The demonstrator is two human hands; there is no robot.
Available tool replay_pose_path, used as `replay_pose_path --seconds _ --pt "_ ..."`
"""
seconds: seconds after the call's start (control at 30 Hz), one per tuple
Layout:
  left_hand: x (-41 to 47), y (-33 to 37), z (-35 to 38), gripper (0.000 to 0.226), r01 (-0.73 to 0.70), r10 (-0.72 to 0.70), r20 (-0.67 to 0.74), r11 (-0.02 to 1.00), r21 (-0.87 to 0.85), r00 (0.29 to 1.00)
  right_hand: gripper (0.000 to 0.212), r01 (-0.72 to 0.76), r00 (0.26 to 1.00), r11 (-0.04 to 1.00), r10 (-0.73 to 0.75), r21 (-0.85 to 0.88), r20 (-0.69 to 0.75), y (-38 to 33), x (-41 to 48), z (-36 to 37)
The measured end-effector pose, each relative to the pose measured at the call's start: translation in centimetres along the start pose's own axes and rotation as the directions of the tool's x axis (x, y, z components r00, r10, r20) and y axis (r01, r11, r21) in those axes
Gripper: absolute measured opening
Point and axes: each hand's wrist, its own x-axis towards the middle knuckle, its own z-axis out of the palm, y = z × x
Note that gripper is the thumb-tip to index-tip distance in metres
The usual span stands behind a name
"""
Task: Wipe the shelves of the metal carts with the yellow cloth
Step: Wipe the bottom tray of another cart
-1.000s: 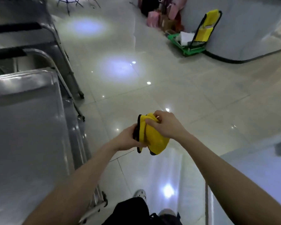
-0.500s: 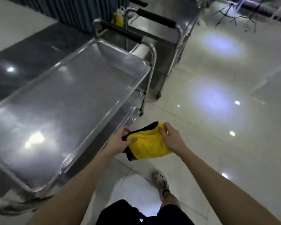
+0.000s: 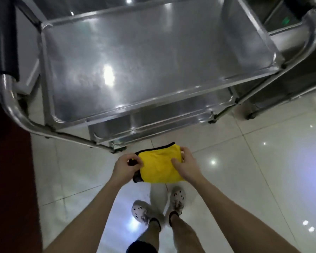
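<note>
A folded yellow cloth point(image 3: 158, 166) with a black edge hangs in the air between both hands, in front of the cart. My left hand point(image 3: 126, 168) pinches its left edge. My right hand point(image 3: 187, 166) grips its right side, thumb on top. Directly ahead stands a metal cart point(image 3: 153, 57) with a shiny bare top shelf; its lower shelf point(image 3: 164, 121) shows below the front rim. The cloth is clear of the cart, held a little nearer to me than its front edge.
The cart's handle point(image 3: 6, 39) with black grip runs along the left. A second metal cart point(image 3: 299, 73) stands at the upper right. A dark red floor strip point(image 3: 9, 179) lies on the left. My two feet in pale clogs point(image 3: 159, 207) stand on glossy tiles.
The view has swung from the open floor to face the cart head-on. Both hands have kept hold of the cloth and spread it flatter.
</note>
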Motion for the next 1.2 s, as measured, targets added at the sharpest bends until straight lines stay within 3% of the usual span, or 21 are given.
replay_pose_path --seconds 0.1,0.2,0.43,0.57,0.77,0.83,0.9,0.97,1.07,1.1,1.13,1.2 --pt "1.7 -4.5 0.1 0.029 0.122 -0.121 0.032 0.991 -0.053 0.992 0.067 0.078 0.997 0.989 -0.074 -0.126 0.038 1.3 2.7 3.2" --pt "4.8 -9.3 1.1 0.035 0.117 -0.118 -0.008 0.993 -0.03 0.993 0.06 0.208 0.978 0.94 -0.192 -0.27 0.085 3.8 6.7 6.5" --pt "16.2 -20.5 4.1 0.04 -0.008 0.004 -0.216 1.0 -0.015 0.976 0.038 0.338 0.933 0.854 -0.247 -0.396 0.263 11.5 21.5 14.1" --pt "25.6 -26.9 4.9 0.04 -0.043 0.036 -0.301 0.999 -0.018 0.953 0.039 0.397 0.912 0.807 -0.294 -0.437 0.285 14.8 31.9 18.4" --pt "37.0 -29.4 2.7 0.04 -0.23 0.266 -0.387 0.963 0.139 0.883 0.04 0.583 0.805 0.636 -0.537 -0.505 0.252 15.0 43.8 22.9" --pt "39.7 -29.8 2.3 0.04 -0.291 0.354 -0.43 0.934 0.206 0.831 0.035 0.628 0.731 0.5 -0.643 -0.597 0.23 15.0 46.8 23.9" --pt "41.1 -31.3 3.0 0.04 -0.298 0.418 -0.488 0.904 0.307 0.766 0.04 0.538 0.687 0.236 -0.679 -0.809 0.258 15.9 49.2 24.9" --pt "41.5 -33.7 4.6 0.036 -0.353 0.454 -0.608 0.89 0.287 0.651 0.046 0.445 0.612 0.091 -0.758 -0.891 0.228 17.0 50.3 25.6" --pt "40.4 -36.7 6.9 0.01 -0.382 0.295 -0.877 0.913 0.142 0.379 0.049 0.574 0.387 0.052 -0.896 -0.817 0.215 17.1 50.8 27.1" --pt "39.8 -37.2 7.2 0.02 -0.358 0.195 -0.937 0.93 0.083 0.29 0.054 0.626 0.36 0.033 -0.899 -0.779 0.251 16.7 50.7 27.7" --pt "39.4 -37.7 7.0 0.032 -0.334 0.094 -0.973 0.942 0.018 0.212 0.06 0.668 0.372 0.033 -0.88 -0.744 0.295 16.3 50.4 28.3" --pt "38.7 -37.9 5.7 0.049 -0.306 -0.067 -0.993 0.947 -0.094 0.097 0.068 0.686 0.469 0.043 -0.789 -0.726 0.397 15.9 50.1 29.4"
